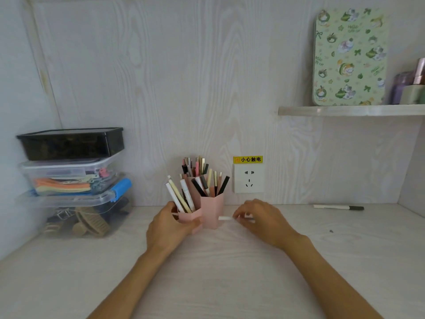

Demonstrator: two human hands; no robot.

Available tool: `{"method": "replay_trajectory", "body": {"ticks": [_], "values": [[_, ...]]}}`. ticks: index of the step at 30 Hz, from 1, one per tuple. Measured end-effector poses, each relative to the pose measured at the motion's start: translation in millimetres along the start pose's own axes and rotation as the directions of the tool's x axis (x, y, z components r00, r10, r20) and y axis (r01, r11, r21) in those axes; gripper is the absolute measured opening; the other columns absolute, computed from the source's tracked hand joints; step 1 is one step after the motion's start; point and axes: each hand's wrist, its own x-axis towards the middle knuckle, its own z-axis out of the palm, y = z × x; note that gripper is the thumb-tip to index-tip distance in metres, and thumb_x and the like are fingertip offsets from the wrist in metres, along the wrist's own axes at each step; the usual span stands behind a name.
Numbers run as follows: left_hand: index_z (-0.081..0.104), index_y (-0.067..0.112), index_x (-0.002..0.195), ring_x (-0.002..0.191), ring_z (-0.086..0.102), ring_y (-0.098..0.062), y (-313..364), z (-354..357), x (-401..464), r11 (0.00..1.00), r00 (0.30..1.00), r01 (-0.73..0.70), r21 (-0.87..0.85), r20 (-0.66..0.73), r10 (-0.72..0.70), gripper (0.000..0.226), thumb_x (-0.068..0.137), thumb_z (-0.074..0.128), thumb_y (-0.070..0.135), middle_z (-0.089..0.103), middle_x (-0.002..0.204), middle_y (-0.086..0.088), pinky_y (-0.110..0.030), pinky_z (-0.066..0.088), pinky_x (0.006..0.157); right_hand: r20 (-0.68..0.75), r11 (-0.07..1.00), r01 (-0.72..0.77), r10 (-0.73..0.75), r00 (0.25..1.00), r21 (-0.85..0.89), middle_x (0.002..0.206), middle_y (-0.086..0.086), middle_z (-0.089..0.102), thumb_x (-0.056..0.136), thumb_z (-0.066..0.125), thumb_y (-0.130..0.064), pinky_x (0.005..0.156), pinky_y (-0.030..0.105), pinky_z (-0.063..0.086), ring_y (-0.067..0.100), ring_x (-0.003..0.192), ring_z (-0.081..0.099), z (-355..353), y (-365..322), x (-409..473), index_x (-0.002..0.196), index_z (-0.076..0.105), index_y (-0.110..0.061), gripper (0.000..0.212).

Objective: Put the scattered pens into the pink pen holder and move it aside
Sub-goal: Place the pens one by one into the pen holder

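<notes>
- Pink pen holder (211,211) stood mid-desk by the wall, its compartments packed with upright pens.
- Left hand (171,224) gripped its front compartment.
- Right hand (259,218) pinched a white pen (225,218) beside it.
- Another pen (338,207) lay well apart, right.
- Stacked storage boxes (73,180) of clips sat left.

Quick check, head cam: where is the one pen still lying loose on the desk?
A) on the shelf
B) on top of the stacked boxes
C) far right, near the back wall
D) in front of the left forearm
C: the loose pen lies on the desk at far right by the back wall, away from the pink pen holder.
</notes>
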Motion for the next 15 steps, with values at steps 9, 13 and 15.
{"method": "replay_trajectory", "body": {"ticks": [9,13,15], "values": [[0.053,0.04,0.103,0.074,0.049,0.011,12.6,11.6,-12.2,0.989,0.989,-0.071,-0.131,0.117,0.086,0.054,0.059,0.072,0.063,0.054,0.083,0.027,-0.016,0.036,0.056,-0.599,0.645,0.159,0.552,0.58,0.748,0.087,-0.001,0.065,0.093,0.054,-0.014,0.073,0.015,0.052,0.003,0.075,0.066,-44.2,-14.9,14.1,0.1,0.045,-0.022,0.014],[0.056,0.038,0.108,0.073,0.05,0.009,13.9,10.1,-14.1,0.985,0.989,-0.08,-0.152,0.112,0.098,0.055,0.061,0.072,0.063,0.054,0.083,0.027,-0.014,0.034,0.055,-0.646,0.761,0.091,0.474,0.599,0.643,0.091,0.004,0.065,0.093,0.052,-0.014,0.068,0.011,0.05,0.007,0.078,0.066,-35.0,-33.6,28.0,0.122,0.035,-0.018,0.033],[0.055,0.034,0.113,0.074,0.05,0.003,13.6,11.0,-14.5,0.988,0.99,-0.086,-0.129,0.098,0.099,0.058,0.064,0.072,0.061,0.053,0.09,0.024,-0.015,0.033,0.054,-0.684,0.82,0.094,0.401,0.61,0.564,0.089,0.003,0.065,0.093,0.052,-0.015,0.066,0.01,0.049,0.007,0.076,0.065,-35.0,-38.2,33.7,0.134,0.027,-0.024,0.049]]}}
